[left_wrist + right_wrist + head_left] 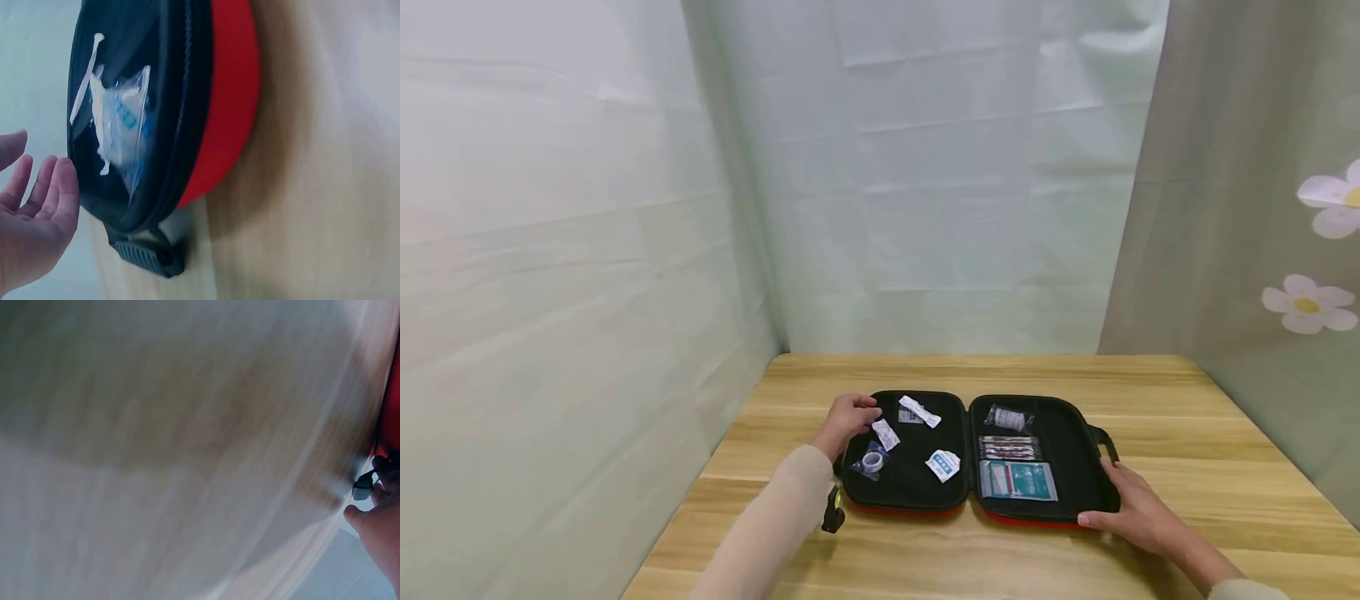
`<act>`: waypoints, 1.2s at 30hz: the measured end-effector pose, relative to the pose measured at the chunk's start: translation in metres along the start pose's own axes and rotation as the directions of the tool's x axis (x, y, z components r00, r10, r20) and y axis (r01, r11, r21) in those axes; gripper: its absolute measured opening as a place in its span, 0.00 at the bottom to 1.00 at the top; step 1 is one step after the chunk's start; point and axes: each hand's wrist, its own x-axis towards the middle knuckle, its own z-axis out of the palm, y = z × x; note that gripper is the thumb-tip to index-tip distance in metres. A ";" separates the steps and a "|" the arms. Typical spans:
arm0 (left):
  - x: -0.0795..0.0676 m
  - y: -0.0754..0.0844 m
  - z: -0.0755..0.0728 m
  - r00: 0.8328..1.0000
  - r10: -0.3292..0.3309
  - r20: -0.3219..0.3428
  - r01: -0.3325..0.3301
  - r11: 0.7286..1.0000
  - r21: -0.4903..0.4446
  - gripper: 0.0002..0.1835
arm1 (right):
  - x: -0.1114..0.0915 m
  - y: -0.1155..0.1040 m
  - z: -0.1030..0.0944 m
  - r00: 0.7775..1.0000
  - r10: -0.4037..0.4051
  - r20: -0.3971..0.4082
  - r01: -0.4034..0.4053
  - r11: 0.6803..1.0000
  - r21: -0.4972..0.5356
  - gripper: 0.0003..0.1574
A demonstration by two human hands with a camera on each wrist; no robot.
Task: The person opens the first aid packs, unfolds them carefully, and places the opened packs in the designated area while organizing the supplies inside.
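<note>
A black first-aid case with a red outside lies unfolded on the wooden table. Near the far left rim of its left half is my left hand; in the left wrist view its fingers are relaxed and hold nothing. My right hand grips the near right corner, thumb at the front edge and fingers along the side; some fingertips are hidden. The left half holds a roll of tape in clear wrap and several white packets. In the right half are a wrapped bandage roll, thin sachets and a teal packet.
A carry handle sticks out on the case's right side, and another black handle shows in the left wrist view. Wooden tabletop surrounds the case. Pale curtains hang behind and beside the table.
</note>
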 end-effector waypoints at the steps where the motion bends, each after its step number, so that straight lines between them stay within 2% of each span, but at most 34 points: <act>1: -0.002 0.001 0.002 1.000 -0.007 -0.002 0.007 1.000 -0.008 0.15 | 0.000 0.000 0.000 1.000 0.004 0.003 -0.004 1.000 0.001 0.73; 6: -0.011 0.003 0.011 0.999 -0.025 -0.045 0.024 0.999 -0.025 0.17 | 0.000 -0.001 -0.002 1.000 0.009 0.012 -0.008 1.000 -0.006 0.73; 12: -0.021 -0.001 0.019 0.998 -0.002 -0.068 0.004 1.000 0.025 0.16 | 0.000 0.000 -0.002 1.000 0.024 0.020 -0.024 1.000 -0.002 0.73; 18: -0.029 -0.003 0.022 0.995 0.030 -0.096 -0.029 0.999 0.014 0.17 | 0.000 0.001 -0.002 1.000 0.008 0.016 -0.008 1.000 0.000 0.73; 22: -0.032 -0.002 0.025 0.990 0.031 -0.139 -0.032 0.999 0.000 0.16 | 0.000 0.002 -0.002 1.000 0.008 0.013 -0.008 1.000 0.003 0.73; 26: -0.028 0.000 0.031 0.984 0.002 -0.179 -0.007 1.000 -0.030 0.16 | 0.000 0.004 -0.003 1.000 0.011 0.008 -0.011 1.000 0.007 0.73; 32: -0.010 0.010 0.038 0.983 -0.019 -0.181 0.006 0.997 -0.074 0.17 | -0.001 0.005 -0.001 1.000 -0.018 -0.003 0.018 1.000 0.012 0.72; 36: 0.006 0.018 0.038 0.980 -0.012 -0.198 0.007 1.000 -0.025 0.14 | -0.003 0.006 0.002 0.999 -0.047 -0.016 0.047 0.999 0.014 0.70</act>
